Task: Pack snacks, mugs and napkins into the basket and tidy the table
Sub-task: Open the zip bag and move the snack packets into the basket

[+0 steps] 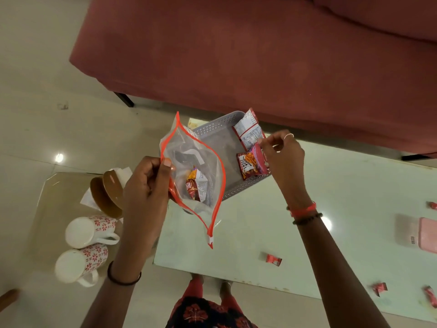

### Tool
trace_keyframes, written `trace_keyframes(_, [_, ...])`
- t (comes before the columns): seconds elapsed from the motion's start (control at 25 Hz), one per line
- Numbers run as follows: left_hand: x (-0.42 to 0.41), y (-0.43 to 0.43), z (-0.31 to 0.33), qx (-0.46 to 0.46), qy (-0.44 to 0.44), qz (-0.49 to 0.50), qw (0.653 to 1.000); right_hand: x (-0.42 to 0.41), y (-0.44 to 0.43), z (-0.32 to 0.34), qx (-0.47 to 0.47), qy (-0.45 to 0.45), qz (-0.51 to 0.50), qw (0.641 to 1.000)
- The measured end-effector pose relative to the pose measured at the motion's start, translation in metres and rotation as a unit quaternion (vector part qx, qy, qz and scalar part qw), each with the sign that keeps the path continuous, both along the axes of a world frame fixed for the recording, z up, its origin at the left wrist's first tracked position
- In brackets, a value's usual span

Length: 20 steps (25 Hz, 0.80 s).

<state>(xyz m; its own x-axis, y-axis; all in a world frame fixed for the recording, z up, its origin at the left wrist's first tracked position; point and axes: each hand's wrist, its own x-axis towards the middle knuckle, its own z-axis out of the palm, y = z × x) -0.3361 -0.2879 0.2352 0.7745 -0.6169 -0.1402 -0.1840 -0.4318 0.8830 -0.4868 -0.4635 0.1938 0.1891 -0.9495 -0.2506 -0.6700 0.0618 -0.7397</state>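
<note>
- My left hand (pixel 146 185) pinches the rim of a clear plastic zip bag with an orange edge (pixel 205 162); one snack packet (pixel 195 185) is inside.
- My right hand (pixel 283 157) pinches a maroon nut packet (pixel 251 163) over the grey perforated plastic basket (pixel 212 133), far on the table.
- Two white mugs with red flowers (pixel 87 230) are at the near left.

Clear pouch (pixel 198 162) trimmed orange; grey perforated basket (pixel 217 133); white mugs (pixel 89 229) with red flowers; brown bowls (pixel 106 197); maroon sofa (pixel 236 55).
</note>
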Motion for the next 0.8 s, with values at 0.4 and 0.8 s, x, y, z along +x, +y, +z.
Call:
trace_keyframes(0.4, [-0.072,0.019,0.014,0.037,-0.050,-0.066,0.996,0.037,0.091,0.016,0.179,0.098,0.291,0.935])
trace_keyframes(0.8, [-0.127,0.036,0.033,-0.001,-0.072,-0.113,0.991,0.010,0.109,-0.042,0.214,0.177,0.306,0.911])
